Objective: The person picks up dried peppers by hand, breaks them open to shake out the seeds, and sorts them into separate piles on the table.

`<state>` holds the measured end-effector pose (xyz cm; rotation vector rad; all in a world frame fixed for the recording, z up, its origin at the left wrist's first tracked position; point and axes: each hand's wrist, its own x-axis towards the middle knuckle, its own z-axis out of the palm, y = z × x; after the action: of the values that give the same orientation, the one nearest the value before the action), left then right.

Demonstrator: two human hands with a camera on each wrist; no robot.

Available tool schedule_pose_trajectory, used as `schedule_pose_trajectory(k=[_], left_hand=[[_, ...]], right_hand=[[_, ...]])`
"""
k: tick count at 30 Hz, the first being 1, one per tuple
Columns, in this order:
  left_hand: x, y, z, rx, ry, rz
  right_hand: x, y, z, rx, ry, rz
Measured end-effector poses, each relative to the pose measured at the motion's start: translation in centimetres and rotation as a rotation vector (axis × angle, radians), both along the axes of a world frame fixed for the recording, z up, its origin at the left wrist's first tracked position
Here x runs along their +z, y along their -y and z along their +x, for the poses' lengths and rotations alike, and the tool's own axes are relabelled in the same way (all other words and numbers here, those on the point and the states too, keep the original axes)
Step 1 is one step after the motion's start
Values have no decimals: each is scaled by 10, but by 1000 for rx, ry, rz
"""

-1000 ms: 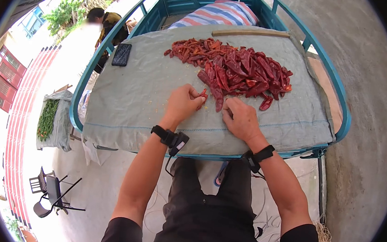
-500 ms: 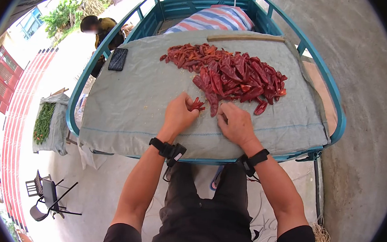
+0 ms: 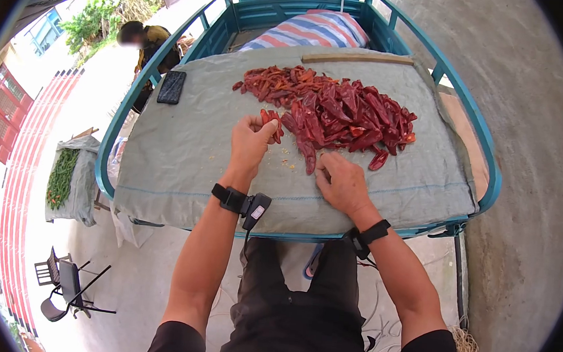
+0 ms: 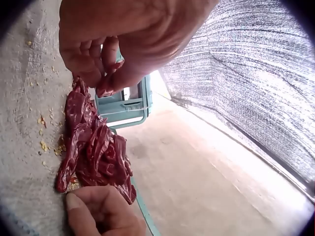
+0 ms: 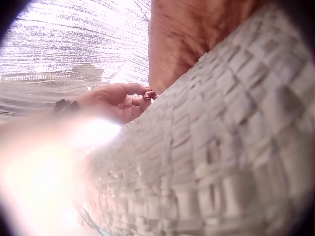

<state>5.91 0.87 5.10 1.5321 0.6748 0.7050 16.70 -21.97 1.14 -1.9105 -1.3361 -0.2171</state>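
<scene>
My left hand (image 3: pixel 249 148) pinches several red chili pieces (image 3: pixel 270 117) between thumb and fingers, above the left side of the chili pile. The right hand (image 3: pixel 344 184) rests on the grey woven sheet (image 3: pixel 184 148) with its fingers loosely curled and nothing showing in them. Just beyond that hand lies the tip of a long dark red chili (image 4: pixel 69 167). Large, wrinkled dark red chilies (image 3: pixel 372 120) are heaped at the right. Smaller, brighter torn pieces (image 3: pixel 279 84) spread out at the heap's far left. Pale seeds (image 4: pixel 44 146) are scattered on the sheet.
The sheet covers a load on a teal cart with side rails (image 3: pixel 469 105). A phone (image 3: pixel 171 86) lies at the left, a wooden strip (image 3: pixel 357 59) at the back, a striped bag (image 3: pixel 309 29) behind. Another person (image 3: pixel 153 40) bends beyond the left rail, and green chilies (image 3: pixel 63 177) lie lower left.
My left hand has moved forward and slightly left from beside the right hand, carrying the chili pieces toward the smaller pieces. The right hand stays nearly still. The head view has shifted a little.
</scene>
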Motion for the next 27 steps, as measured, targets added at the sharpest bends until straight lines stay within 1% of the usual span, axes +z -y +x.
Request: schedule_pose_trajectory(k=[2,5,8,11,15,17,20,23,26,27], left_hand=[[3,3,2,-29,-4,29],[9,9,0,-120,-108,-10],[-8,6,-1,-125,-59,-30],[-25,2,-1,35,-34,148],[-35,3,-9,39,-54,389],[-31,20,-8,54,-87,526],[-14,43,-4,-62,-269,551],[-19,63,7,47,-278,803],[-22,70,17,25,-386,818],[-23,69,18,36,-384,826]], right_hand=[[-1,1,0,5,-8,-4],[-2,0,0,10,-4,-1],[-1,1,0,6,-9,1],[-3,0,1,0,4,10],[-4,0,1,-5,11,2],[-4,0,1,-7,7,-7],[-4,0,2,-4,-9,-34],[-1,1,1,6,-10,-48],[2,1,0,8,6,-29],[2,1,-1,4,10,-27]])
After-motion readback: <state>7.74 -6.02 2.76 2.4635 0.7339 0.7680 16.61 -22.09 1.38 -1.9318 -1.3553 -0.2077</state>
